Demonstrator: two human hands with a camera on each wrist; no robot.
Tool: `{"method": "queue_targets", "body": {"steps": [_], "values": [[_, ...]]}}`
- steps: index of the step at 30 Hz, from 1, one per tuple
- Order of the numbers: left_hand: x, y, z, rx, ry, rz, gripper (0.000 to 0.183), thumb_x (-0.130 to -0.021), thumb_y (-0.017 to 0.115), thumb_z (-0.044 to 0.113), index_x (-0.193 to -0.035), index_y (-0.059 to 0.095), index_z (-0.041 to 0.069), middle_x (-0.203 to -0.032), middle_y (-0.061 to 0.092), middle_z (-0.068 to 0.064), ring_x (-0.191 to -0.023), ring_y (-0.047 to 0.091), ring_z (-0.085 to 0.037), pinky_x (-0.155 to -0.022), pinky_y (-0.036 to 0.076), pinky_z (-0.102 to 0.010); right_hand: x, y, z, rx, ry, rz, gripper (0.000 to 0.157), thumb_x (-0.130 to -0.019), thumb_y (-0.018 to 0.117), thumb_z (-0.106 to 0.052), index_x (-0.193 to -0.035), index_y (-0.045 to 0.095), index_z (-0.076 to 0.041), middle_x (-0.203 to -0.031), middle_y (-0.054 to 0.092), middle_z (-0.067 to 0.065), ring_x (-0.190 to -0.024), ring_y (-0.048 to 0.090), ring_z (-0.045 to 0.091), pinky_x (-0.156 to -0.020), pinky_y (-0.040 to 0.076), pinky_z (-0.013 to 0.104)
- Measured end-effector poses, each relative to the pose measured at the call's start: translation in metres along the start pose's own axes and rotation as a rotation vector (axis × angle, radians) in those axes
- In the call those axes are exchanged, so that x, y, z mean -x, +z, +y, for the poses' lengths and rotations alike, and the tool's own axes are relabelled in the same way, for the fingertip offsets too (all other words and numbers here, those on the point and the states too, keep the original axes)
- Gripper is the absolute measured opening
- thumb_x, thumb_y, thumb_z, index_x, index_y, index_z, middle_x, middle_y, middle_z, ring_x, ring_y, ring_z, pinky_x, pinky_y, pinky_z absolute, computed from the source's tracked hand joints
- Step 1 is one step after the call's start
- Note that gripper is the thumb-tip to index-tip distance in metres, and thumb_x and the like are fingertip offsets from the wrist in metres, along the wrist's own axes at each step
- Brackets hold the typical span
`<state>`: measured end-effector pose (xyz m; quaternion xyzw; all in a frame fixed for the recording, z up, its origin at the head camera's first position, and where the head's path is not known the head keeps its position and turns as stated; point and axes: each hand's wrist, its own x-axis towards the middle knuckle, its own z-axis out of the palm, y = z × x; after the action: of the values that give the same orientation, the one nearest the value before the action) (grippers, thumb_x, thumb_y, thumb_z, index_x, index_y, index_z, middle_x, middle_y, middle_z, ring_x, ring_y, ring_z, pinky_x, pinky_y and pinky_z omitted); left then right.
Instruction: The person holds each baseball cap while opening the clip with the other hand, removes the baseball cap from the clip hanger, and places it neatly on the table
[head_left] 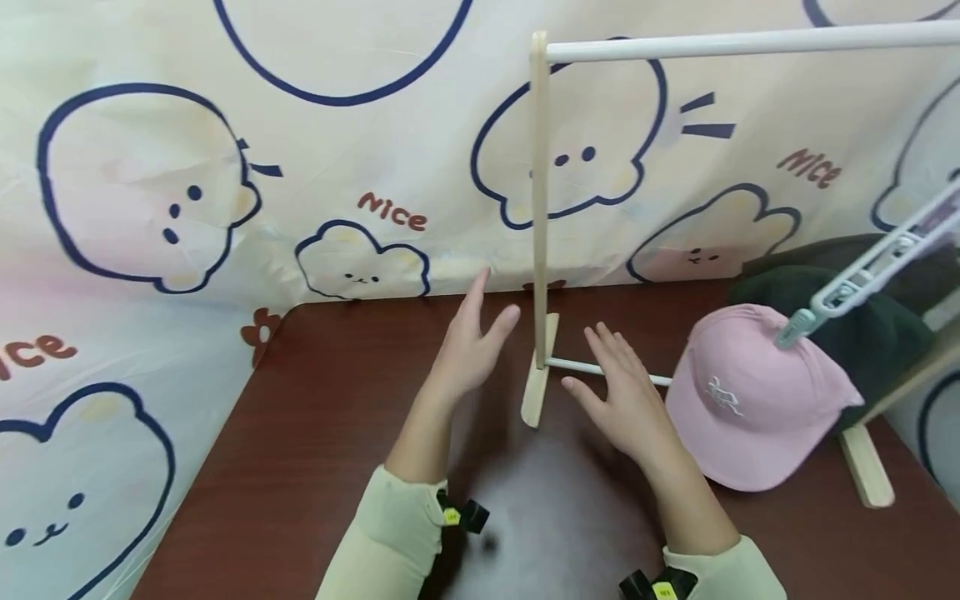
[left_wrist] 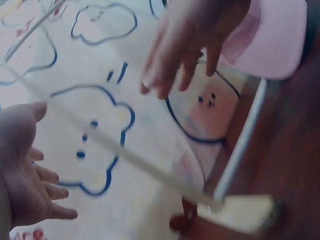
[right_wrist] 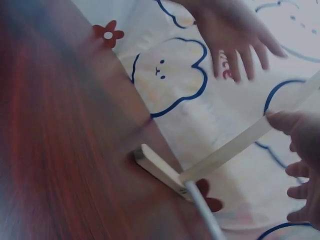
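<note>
Cloth (head_left: 420, 167) printed with cartoon faces backs the brown worktop (head_left: 300, 467), where a rack (head_left: 720, 43) stands on flat wooden feet (head_left: 536, 400), presumably for steadiness. Toward its right end, a pink cap (head_left: 750, 400) sits before a dark green cap (head_left: 892, 346), beneath a slanting pale hanger (head_left: 873, 268). The left hand (head_left: 468, 348) and right hand (head_left: 624, 402) flank the left upright (head_left: 540, 208) without gripping it, fingers extended and parted, so the rack appears to stand unaided. Smallest, a teal clip (head_left: 797, 328) pinches the pink cap's crown, likely to suspend it.
</note>
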<state>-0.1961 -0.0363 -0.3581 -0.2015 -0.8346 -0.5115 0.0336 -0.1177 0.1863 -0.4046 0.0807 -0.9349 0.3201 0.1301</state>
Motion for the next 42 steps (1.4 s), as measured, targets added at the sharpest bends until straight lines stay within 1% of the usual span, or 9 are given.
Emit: {"method": "queue_targets", "body": {"steps": [5,8,11,14,19,25,30,37,42], "values": [[-0.03,-0.004,-0.001,0.191,-0.027,0.035,0.063,-0.093,0.054,0.045,-0.147,0.026,0.028,-0.145,0.039,-0.002,-0.132,0.039,-0.02,-0.106,0.034,-0.044,0.014,-0.026,-0.02,-0.039,-0.175,0.223,0.065,-0.086,0.067,-0.038,-0.143,0.04,-0.023,-0.147,0.04,0.001,-0.135,0.037,0.023,-0.108,0.032,0.043],[-0.03,-0.013,-0.014,0.175,-0.118,0.144,0.047,-0.092,0.056,0.045,-0.132,0.045,0.024,-0.114,0.056,-0.005,-0.104,0.054,-0.021,-0.089,0.046,-0.039,0.011,-0.041,-0.024,-0.122,-0.349,0.363,0.052,-0.085,0.069,-0.026,-0.133,0.054,-0.012,-0.133,0.055,0.007,-0.124,0.049,0.023,-0.106,0.035,0.029],[-0.026,-0.016,-0.027,0.12,-0.185,0.245,0.038,-0.091,0.051,0.054,-0.104,0.053,0.019,-0.081,0.05,-0.005,-0.076,0.052,-0.02,-0.069,0.045,-0.034,0.003,-0.064,-0.019,-0.226,-0.451,0.538,0.033,-0.084,0.068,-0.014,-0.114,0.065,0.001,-0.111,0.066,0.015,-0.104,0.06,0.019,-0.094,0.042,0.019],[-0.021,-0.015,-0.036,0.074,-0.18,0.297,0.049,-0.09,0.042,0.063,-0.086,0.048,0.014,-0.066,0.04,-0.004,-0.06,0.043,-0.019,-0.058,0.041,-0.032,-0.006,-0.092,-0.008,-0.323,-0.356,0.718,0.021,-0.085,0.065,-0.006,-0.1,0.068,0.008,-0.095,0.069,0.015,-0.087,0.062,0.011,-0.08,0.046,0.015],[-0.008,-0.015,-0.045,0.034,-0.136,0.333,0.047,-0.093,0.041,0.059,-0.085,0.048,0.013,-0.06,0.037,-0.003,-0.054,0.037,-0.021,-0.052,0.036,-0.032,-0.026,-0.127,0.029,-0.471,-0.01,0.851,0.02,-0.089,0.062,-0.01,-0.101,0.069,0.004,-0.091,0.07,0.0,-0.083,0.061,0.008,-0.074,0.046,0.016],[0.009,-0.029,-0.057,0.022,-0.125,0.429,0.048,-0.092,0.044,0.057,-0.079,0.044,0.011,-0.062,0.04,-0.005,-0.055,0.038,-0.02,-0.052,0.036,-0.032,-0.051,-0.124,0.084,-0.466,0.301,0.741,0.028,-0.091,0.061,-0.02,-0.117,0.065,-0.013,-0.103,0.063,-0.01,-0.094,0.054,0.004,-0.077,0.039,0.018],[0.032,-0.055,-0.063,0.036,-0.123,0.462,0.045,-0.094,0.046,0.053,-0.082,0.048,0.01,-0.067,0.05,-0.007,-0.058,0.051,-0.022,-0.055,0.045,-0.032,-0.054,-0.099,0.092,-0.462,0.457,0.518,0.04,-0.093,0.056,-0.03,-0.132,0.052,-0.028,-0.124,0.055,-0.005,-0.115,0.048,0.007,-0.097,0.038,0.024],[0.068,-0.1,-0.061,0.013,-0.234,0.537,0.037,-0.094,0.049,0.048,-0.096,0.051,0.011,-0.07,0.051,-0.007,-0.062,0.054,-0.024,-0.058,0.046,-0.032,-0.059,-0.059,0.061,-0.45,0.36,0.333,0.048,-0.093,0.055,-0.036,-0.139,0.043,-0.032,-0.128,0.051,0.001,-0.115,0.049,0.011,-0.088,0.042,0.023],[0.11,-0.126,-0.052,-0.11,-0.355,0.691,0.038,-0.092,0.055,0.04,-0.123,0.048,0.019,-0.103,0.055,-0.004,-0.089,0.054,-0.021,-0.077,0.045,-0.035,-0.065,-0.037,0.027,-0.479,0.269,0.278,0.048,-0.093,0.055,-0.034,-0.139,0.042,-0.034,-0.13,0.052,0.003,-0.117,0.05,0.014,-0.093,0.042,0.028]]}}
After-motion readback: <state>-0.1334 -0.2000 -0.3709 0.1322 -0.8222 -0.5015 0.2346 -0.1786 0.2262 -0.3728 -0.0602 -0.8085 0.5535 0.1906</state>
